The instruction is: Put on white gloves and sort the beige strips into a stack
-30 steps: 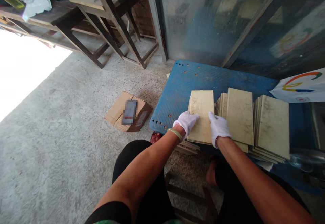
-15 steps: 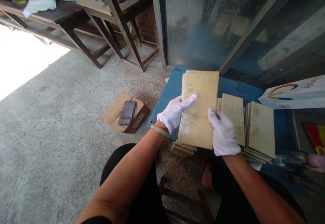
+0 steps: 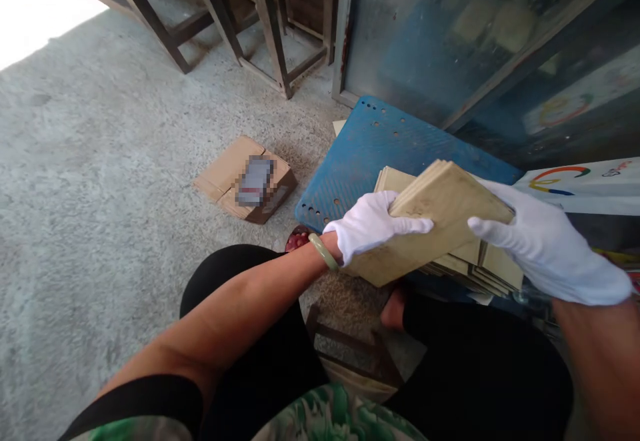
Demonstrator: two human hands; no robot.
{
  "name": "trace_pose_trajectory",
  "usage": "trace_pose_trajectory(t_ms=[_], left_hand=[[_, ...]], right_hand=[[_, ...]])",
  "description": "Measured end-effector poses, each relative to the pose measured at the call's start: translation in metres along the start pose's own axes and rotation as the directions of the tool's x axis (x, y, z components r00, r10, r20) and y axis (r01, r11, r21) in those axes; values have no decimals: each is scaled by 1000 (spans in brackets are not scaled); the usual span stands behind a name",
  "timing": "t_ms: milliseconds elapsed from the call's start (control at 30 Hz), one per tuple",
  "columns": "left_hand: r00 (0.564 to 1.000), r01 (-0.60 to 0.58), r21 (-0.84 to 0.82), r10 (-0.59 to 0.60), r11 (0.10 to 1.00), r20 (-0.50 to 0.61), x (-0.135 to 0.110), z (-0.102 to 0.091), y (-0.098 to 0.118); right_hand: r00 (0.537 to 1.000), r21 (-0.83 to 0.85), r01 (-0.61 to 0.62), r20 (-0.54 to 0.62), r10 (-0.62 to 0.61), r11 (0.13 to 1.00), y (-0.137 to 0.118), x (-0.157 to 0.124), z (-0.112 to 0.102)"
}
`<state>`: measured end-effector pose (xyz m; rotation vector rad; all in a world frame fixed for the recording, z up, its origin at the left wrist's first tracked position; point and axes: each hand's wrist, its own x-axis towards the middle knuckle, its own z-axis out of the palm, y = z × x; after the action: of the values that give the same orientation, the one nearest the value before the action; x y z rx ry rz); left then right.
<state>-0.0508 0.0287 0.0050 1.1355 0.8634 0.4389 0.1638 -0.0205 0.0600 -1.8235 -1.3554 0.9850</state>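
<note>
Between my white-gloved hands is a stack of thin, pale wooden boards [image 3: 425, 218], tilted and raised over the blue table. My left hand [image 3: 373, 224] grips its left edge, thumb lying across the top face. On the right side, my right hand [image 3: 530, 238] holds the stack with its thumb on top and its fingers mostly hidden behind. Further boards [image 3: 500, 269] lie in piles under and to the right of the held ones, partly covered by them and by my right hand. The corner of another pile [image 3: 393, 180] shows just behind the held stack.
The blue table [image 3: 370, 154] with small holes stands against a glass-panelled door [image 3: 400, 48]. A cardboard box [image 3: 227, 171] with a blurred phone-like object [image 3: 255, 181] sits on the concrete floor to the left. Wooden table legs [image 3: 265, 28] stand behind; a printed white bag [image 3: 575, 184] is at right.
The held stack has gone from nearly upright to slanted, its top leaning right. My right hand has moved right and up along it. The view has tipped further down.
</note>
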Motion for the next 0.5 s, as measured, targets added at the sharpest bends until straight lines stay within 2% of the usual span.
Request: trace_pose_trajectory(t_ms=[33, 100, 167, 233, 300, 400, 500], left_hand=[[1000, -15, 48, 14, 999, 15, -5, 2, 1], [998, -40, 131, 34, 991, 52, -13, 6, 3], [994, -64, 215, 44, 974, 97, -22, 11, 7], [987, -103, 287, 62, 952, 149, -29, 14, 9], [977, -141, 330, 78, 933, 198, -34, 17, 10], [946, -171, 358, 51, 918, 321, -36, 16, 5], [871, -268, 420, 32, 867, 490, -31, 11, 0]], right_hand=[[998, -88, -9, 69, 15, 996, -4, -3, -8], [989, -206, -33, 135, 62, 978, -9, -9, -21], [972, -218, -62, 209, 109, 974, -10, -17, -31], [935, -208, -78, 323, 144, 975, -9, -27, -36], [904, -275, -51, 397, 162, 960, -5, -40, -37], [912, -438, 6, 370, 175, 899, 2, -63, -29], [932, -520, 45, 330, 152, 853, 5, -84, -12]])
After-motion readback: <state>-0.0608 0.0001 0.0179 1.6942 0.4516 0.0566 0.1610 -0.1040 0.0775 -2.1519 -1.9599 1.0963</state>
